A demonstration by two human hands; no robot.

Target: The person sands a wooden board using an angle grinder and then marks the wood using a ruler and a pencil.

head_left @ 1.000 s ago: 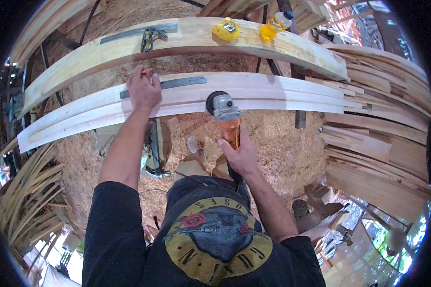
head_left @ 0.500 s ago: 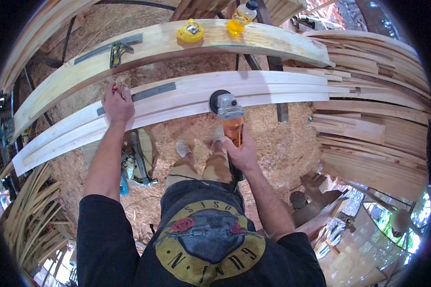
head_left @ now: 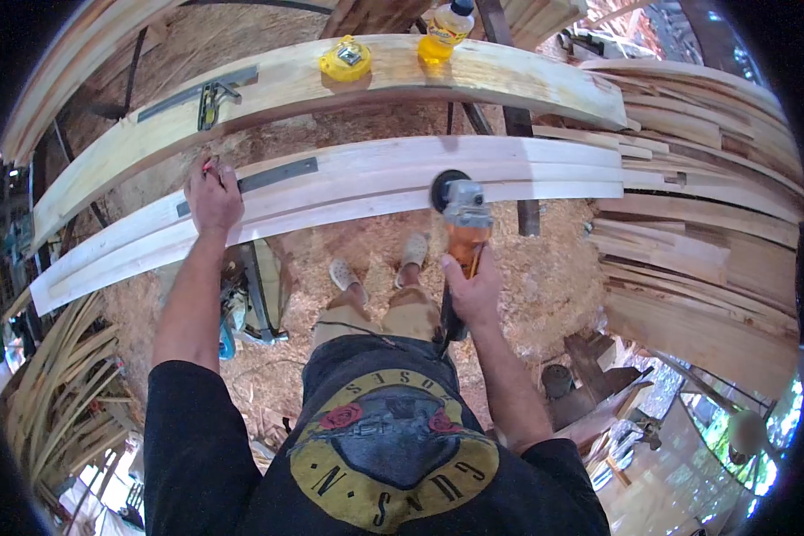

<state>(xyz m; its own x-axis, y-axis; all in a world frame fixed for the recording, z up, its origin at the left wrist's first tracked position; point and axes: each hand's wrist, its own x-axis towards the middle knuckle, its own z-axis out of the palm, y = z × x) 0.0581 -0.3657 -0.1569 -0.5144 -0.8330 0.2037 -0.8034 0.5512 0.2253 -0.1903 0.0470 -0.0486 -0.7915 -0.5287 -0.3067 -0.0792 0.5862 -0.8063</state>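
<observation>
My right hand [head_left: 475, 290] is wrapped round the body of an orange and grey angle grinder [head_left: 467, 223]. Its round black disc [head_left: 448, 189] lies against the near edge of a pale, curved wooden beam [head_left: 375, 174]. Further left on that beam rests my left hand [head_left: 213, 201], its fingers curled around a small red object [head_left: 209, 166], mostly hidden. A flat dark metal strip [head_left: 281, 173] lies on the wood and passes by this hand.
A second curved beam [head_left: 500, 76] lies beyond, carrying a yellow tape measure [head_left: 346, 61], a bottle of yellow drink [head_left: 444, 34] and a square [head_left: 210, 103]. Stacked boards [head_left: 701, 232] fill the right side. A hammer [head_left: 261, 295] lies below the near beam; wood shavings [head_left: 545, 268] cover the ground.
My right hand has moved the grinder to the right along the near beam. My left hand stays at its place on the wood. The view has shifted slightly.
</observation>
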